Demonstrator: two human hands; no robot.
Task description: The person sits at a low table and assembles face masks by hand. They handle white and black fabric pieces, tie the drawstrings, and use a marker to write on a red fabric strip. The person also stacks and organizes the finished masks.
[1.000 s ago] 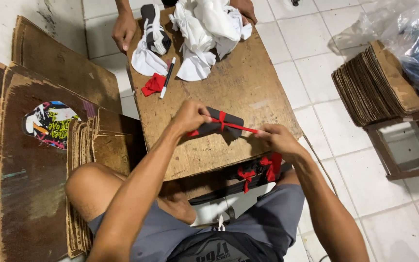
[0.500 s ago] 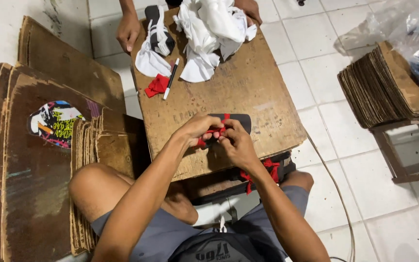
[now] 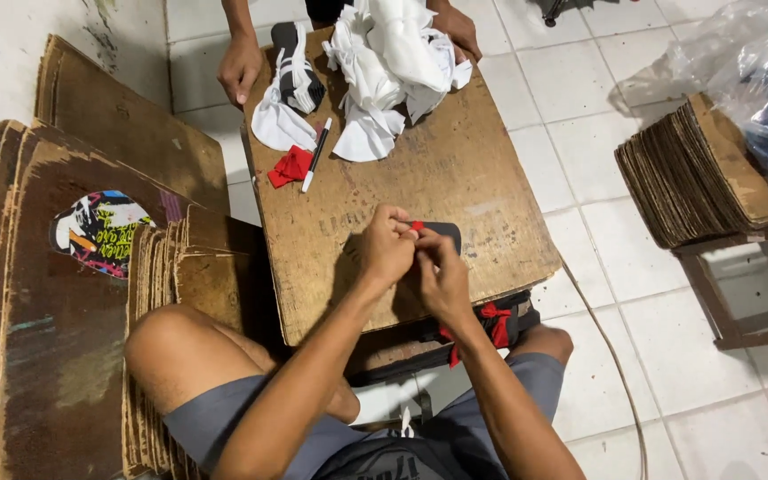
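on the worn wooden board table (image 3: 491,178), the left hand (image 3: 387,252) and right hand (image 3: 442,277) meet over a flat black piece (image 3: 444,235) near its front edge. behind them lie a white marker pen (image 3: 316,155), a crumpled red ribbon (image 3: 290,166) left of it, and heaped white cloth (image 3: 393,62) (another person's hands at the far edge). stacked brown cardboard sheets (image 3: 64,293) stand left; a smaller cardboard stack (image 3: 704,169) sits right.

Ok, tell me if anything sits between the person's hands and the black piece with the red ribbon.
Nothing visible does. The left hand and right hand are both already at the red ribbon on the black piece, on the wooden board. Their fingers hide part of it.
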